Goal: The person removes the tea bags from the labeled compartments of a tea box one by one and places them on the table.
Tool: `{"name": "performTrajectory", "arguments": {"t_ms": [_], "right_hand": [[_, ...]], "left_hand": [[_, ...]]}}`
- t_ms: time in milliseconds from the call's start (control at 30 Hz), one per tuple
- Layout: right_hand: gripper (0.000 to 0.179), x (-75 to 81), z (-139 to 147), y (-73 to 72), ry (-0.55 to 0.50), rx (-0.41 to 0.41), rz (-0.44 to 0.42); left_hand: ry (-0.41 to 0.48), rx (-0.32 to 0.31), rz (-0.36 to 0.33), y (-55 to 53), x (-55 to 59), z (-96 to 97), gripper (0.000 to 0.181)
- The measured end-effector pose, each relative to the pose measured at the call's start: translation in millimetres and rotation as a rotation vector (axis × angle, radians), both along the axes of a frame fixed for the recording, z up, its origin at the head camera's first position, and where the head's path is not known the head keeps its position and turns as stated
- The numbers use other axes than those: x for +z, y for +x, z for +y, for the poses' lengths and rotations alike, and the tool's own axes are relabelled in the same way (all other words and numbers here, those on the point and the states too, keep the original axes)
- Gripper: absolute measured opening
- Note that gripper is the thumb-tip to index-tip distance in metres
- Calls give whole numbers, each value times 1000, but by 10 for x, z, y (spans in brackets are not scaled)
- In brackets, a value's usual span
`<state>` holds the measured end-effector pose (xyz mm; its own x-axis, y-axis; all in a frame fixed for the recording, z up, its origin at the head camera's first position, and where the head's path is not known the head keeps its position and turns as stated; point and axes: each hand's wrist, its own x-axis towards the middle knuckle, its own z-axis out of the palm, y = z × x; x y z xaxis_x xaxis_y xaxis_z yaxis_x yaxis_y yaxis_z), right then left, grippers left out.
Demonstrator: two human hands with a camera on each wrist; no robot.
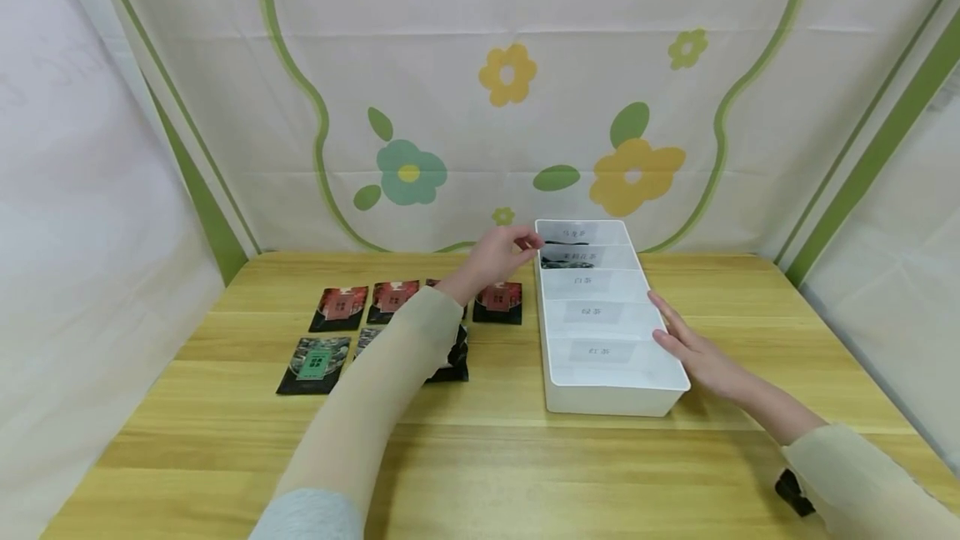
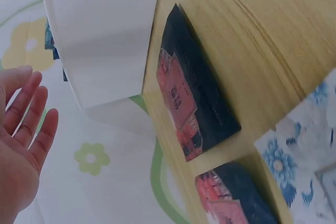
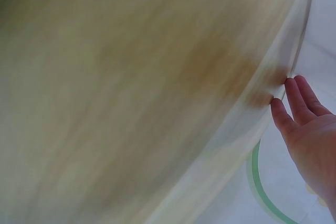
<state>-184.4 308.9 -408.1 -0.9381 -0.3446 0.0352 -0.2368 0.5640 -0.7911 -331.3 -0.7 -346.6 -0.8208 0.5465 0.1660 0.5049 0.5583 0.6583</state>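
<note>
A long white box with several labelled compartments stands right of centre on the table. My left hand is at its left rim near the back compartments, fingers loosely bent. The left wrist view shows that same hand with relaxed fingers and nothing in them, beside the box's outer wall. Dark packets stick up in the two rearmost compartments. On the other side, my right hand touches the box's right side; its fairly straight fingertips rest along the edge in the right wrist view.
Left of the box lies a row of red-and-black tea packets. Nearer the front are a green-labelled packet and others partly hidden under my left arm. A blue-and-white flowered packet shows close to the left wrist camera. Flowered cloth hangs behind the table.
</note>
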Motion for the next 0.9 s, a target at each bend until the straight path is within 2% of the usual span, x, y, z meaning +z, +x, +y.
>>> {"name": "performTrajectory", "arguments": {"t_ms": [133, 400, 900], "right_hand": [[57, 8, -1, 8, -9, 5, 0], [57, -1, -4, 9, -5, 6, 0], [56, -27, 2, 21, 13, -10, -9]], "left_hand": [[31, -7, -26, -55, -64, 40, 18], [68, -22, -43, -66, -125, 99, 17], [34, 10, -54, -39, -189, 133, 18]]}}
